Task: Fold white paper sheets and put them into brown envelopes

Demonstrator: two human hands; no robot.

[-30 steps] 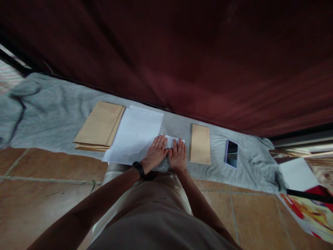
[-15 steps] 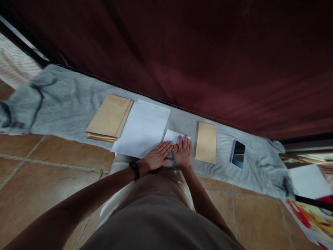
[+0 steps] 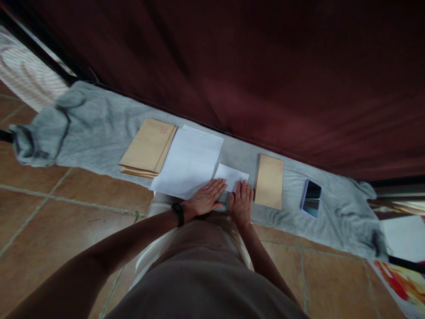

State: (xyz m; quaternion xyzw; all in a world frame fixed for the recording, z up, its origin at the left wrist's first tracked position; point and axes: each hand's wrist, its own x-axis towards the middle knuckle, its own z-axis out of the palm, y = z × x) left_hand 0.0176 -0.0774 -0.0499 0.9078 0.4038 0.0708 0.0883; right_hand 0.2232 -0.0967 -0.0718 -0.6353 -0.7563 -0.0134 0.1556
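Observation:
A small white folded sheet of paper (image 3: pixel 231 173) lies on the grey cloth in front of me. My left hand (image 3: pixel 207 196) rests flat with fingers stretched out, its fingertips on the paper's left lower edge. At the paper's right lower edge lies my right hand (image 3: pixel 241 204), fingers extended and slightly apart. Left of the folded paper are large white sheets (image 3: pixel 189 161), and beyond them a stack of brown envelopes (image 3: pixel 149 146). To the right of my right hand is another brown envelope stack (image 3: pixel 269 181).
A phone (image 3: pixel 311 198) lies on the grey cloth (image 3: pixel 96 128) at the right. Dark red fabric (image 3: pixel 252 79) rises along the far edge. Tiled floor (image 3: pixel 83 239) shows below the near edge. A colourful printed bag or sheet (image 3: pixel 401 283) is at the lower right.
My right hand has slid toward me and slightly right, uncovering more of the folded paper. The whole view has shifted a little, so things appear farther right.

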